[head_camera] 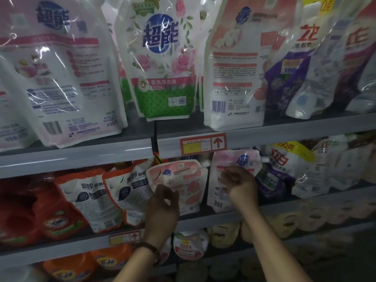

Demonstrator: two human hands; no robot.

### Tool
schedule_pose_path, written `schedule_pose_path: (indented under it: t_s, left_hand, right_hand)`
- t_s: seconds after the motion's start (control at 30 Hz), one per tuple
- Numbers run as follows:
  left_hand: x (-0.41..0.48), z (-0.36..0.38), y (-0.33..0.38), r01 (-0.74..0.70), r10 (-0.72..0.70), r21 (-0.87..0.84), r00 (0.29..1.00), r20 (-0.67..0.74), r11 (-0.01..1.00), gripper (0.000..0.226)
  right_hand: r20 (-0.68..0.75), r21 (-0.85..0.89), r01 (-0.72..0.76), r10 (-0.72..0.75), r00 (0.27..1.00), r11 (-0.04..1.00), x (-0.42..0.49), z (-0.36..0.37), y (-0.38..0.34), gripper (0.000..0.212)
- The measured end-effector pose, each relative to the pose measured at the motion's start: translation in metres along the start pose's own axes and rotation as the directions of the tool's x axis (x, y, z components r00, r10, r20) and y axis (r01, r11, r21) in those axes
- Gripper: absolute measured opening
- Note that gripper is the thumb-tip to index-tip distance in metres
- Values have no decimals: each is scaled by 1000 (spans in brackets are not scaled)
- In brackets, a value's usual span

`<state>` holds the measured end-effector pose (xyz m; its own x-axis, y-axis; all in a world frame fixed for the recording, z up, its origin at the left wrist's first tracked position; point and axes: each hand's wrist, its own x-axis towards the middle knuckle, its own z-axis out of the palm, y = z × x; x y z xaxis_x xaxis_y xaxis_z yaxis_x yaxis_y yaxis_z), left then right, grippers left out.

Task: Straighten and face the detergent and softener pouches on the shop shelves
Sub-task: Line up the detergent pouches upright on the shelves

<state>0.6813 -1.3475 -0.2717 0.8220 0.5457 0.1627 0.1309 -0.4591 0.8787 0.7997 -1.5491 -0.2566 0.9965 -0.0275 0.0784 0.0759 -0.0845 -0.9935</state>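
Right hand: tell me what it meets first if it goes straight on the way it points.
The right hand points up and inward; first comes the pale pink pouch right behind its fingers, perhaps already touched.

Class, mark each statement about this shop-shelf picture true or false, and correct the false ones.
1. The left hand holds a pink pouch on the middle shelf. True.
2. The rose pouch on the top shelf shows its back. False: it shows its front.
3. The price tag bears an arrow pointing up. True.
4. The left wrist is bare. False: it wears a bracelet.
5. The orange bottles stand right of the left hand. False: they stand left of it.
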Motion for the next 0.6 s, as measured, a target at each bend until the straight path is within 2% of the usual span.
schedule_pose_path:
  t_s: [0.1, 0.27, 0.37, 0.53, 0.6]
  left_hand:
    - [-3, 24, 12, -15, 18, -32, 994, 106, 999, 10]
    - [-3, 55, 35, -55, 64, -43, 968, 242, 998, 9]
    - [2, 65, 45, -60, 76, -62, 953, 292, 996, 10]
    - [8, 75, 52, -66, 39, 58, 926, 374, 996, 19]
    - [10, 80, 53, -60, 19, 98, 929, 371, 993, 30]
  right_hand:
    - [-86, -5, -10, 9, 996, 1000, 3, -17, -1, 23]
    - [-204, -104, 20, -41, 978, 994, 13, -45, -5, 12]
    - [-261, -124, 21, -53, 964, 992, 19, -59, -5, 19]
    - [-240, -138, 23, -56, 969, 990, 40, -73, 8, 25]
    - [-273, -142, 2, -42, 961, 990, 49, -77, 11, 19]
